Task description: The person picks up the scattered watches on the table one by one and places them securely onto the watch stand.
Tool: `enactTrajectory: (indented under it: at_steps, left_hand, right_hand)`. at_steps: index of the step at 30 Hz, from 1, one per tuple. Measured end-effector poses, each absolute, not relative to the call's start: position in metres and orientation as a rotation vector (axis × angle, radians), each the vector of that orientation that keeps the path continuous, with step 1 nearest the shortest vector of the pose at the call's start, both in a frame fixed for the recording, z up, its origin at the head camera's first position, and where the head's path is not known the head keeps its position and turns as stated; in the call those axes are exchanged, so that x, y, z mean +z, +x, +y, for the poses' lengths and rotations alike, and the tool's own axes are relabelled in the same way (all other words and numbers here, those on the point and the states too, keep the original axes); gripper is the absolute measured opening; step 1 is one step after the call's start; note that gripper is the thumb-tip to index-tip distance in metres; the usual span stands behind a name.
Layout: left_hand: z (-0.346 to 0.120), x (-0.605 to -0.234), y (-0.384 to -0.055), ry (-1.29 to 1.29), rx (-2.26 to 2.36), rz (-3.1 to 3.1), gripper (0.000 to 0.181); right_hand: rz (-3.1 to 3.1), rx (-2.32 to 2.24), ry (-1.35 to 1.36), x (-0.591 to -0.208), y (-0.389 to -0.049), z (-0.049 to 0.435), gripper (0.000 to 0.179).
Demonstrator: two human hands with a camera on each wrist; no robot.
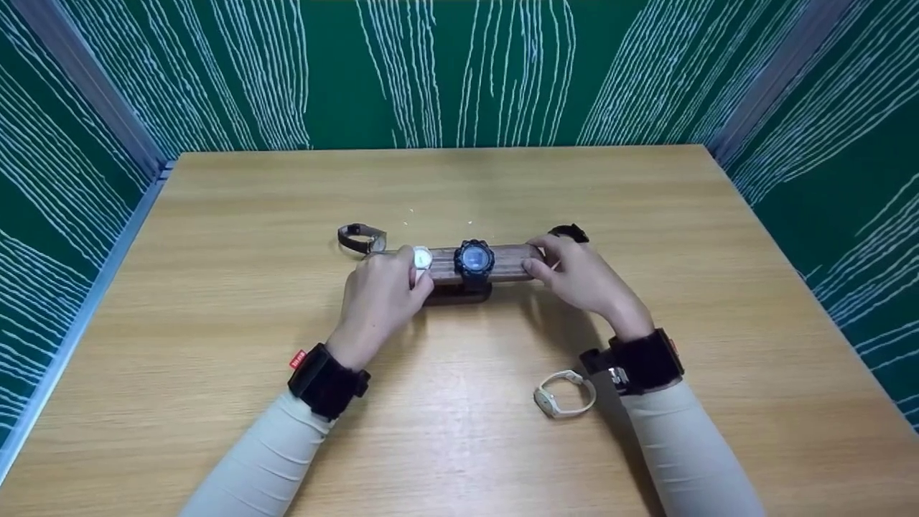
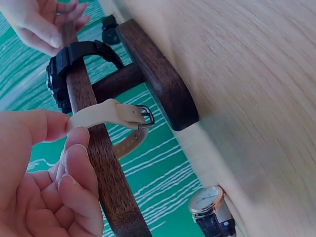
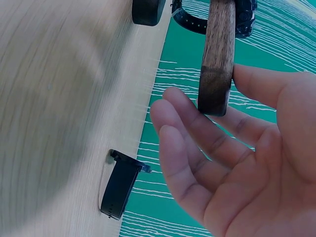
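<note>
Near the middle of the table (image 1: 237, 208), a watch stand (image 1: 449, 295); around its bar (image 1: 511, 263), a digital watch (image 1: 474, 258), with a second wristwatch (image 1: 422, 258) just left. Behind the bar's left end, an analog watch (image 2: 206, 200); behind the right, a fourth wristwatch (image 1: 572, 232). Front right, a fifth wristwatch (image 1: 546, 402).

Bench (image 1: 431, 416): watch stand (image 1: 513, 263), toward far edge, right end gripped by right hand (image 1: 585, 278). On stand: black watch (image 1: 474, 258); white watch (image 1: 422, 258), pinched by left hand (image 1: 379, 294). Loose: cream watch (image 1: 546, 403), nearer right edge than left; dark-strapped watch (image 1: 375, 243), beyond left hand; black strap (image 1: 571, 231), beyond right hand.
</note>
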State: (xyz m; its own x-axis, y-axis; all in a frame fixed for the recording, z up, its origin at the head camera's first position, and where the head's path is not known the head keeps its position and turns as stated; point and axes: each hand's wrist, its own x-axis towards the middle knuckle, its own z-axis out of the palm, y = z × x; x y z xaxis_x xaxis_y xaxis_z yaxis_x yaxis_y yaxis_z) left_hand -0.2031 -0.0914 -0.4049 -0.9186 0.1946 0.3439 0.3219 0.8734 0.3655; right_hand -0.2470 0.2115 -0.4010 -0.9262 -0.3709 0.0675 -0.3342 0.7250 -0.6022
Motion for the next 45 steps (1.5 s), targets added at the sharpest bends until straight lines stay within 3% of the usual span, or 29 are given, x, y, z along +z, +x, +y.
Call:
enactTrajectory:
  at_steps: [45]
  left_hand:
    - [-0.065, -0.403, -0.205, -0.39, -0.598, -2.82, 0.026]
  right_hand:
    - [2.878, -0.988, -0.606, -0.4, -0.247, 0.212, 0.032]
